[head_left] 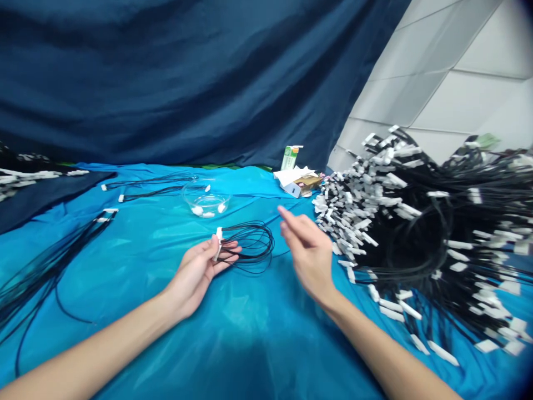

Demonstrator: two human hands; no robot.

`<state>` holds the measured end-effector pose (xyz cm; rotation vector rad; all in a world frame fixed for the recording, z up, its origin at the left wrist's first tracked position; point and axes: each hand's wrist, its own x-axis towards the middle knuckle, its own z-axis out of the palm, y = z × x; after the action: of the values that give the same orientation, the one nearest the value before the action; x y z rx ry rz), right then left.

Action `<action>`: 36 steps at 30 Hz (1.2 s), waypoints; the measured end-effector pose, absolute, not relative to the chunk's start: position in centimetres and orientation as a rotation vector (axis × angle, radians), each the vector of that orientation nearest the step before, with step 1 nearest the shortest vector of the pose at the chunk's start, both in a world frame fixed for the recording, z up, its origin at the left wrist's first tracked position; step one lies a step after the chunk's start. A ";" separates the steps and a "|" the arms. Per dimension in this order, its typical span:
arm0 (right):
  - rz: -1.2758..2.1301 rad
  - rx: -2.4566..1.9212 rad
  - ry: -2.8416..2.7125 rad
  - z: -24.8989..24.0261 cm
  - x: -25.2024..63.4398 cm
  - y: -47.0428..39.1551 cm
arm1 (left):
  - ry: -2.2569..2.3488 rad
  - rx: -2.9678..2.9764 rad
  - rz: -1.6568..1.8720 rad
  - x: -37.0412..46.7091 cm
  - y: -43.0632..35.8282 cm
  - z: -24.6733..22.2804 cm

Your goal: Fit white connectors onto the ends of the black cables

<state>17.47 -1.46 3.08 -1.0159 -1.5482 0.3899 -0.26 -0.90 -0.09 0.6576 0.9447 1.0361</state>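
Coiled black cable (250, 244) with white connectors lies mid-table on the blue cloth (258, 333), pinched by the left hand (200, 272); the right hand (308, 250) hovers beside it, fingers loosely spread, empty.

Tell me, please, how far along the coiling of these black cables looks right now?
Looks done: a few cables lie by the clear bowl, more at the left. In hand: the left hand pinches a small coil at its white connectors; the right hand hovers open. Left: the big tangled pile.
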 end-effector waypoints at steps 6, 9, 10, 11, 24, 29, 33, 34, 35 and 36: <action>0.232 -1.005 -1.891 1.7 15.4 -3.0 | 0.854 0.693 1.089 0.3 -1.6 -0.4; 0.272 -1.062 -1.859 1.3 14.9 -3.1 | 0.829 0.721 1.092 0.5 -1.9 -0.5; 0.291 -1.074 -1.834 1.2 14.9 -3.1 | 0.827 0.725 1.091 0.6 -2.0 -0.5; 0.309 -1.085 -1.809 1.2 14.8 -3.1 | 0.828 0.726 1.091 0.7 -2.0 -0.4; 0.317 -1.073 -1.711 1.2 14.4 -3.0 | 0.816 0.706 1.066 0.9 -2.4 -0.2; 0.313 -1.074 -1.710 1.1 14.5 -3.1 | 0.806 0.705 1.074 0.9 -2.4 -0.2; 0.308 -1.079 -1.710 1.0 14.5 -3.1 | 0.804 0.702 1.081 0.9 -2.4 -0.2; 0.306 -1.080 -1.712 1.0 14.5 -3.0 | 0.802 0.703 1.079 0.9 -2.4 -0.2; 0.304 -1.082 -1.714 1.0 14.4 -3.0 | 0.802 0.703 1.077 0.9 -2.4 -0.2; 0.301 -1.083 -1.717 1.0 14.4 -3.0 | 0.802 0.702 1.075 0.9 -2.4 -0.2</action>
<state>14.43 -3.01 0.98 -1.0826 -1.7174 0.3009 0.89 -2.37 -0.19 0.7023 0.8021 1.0751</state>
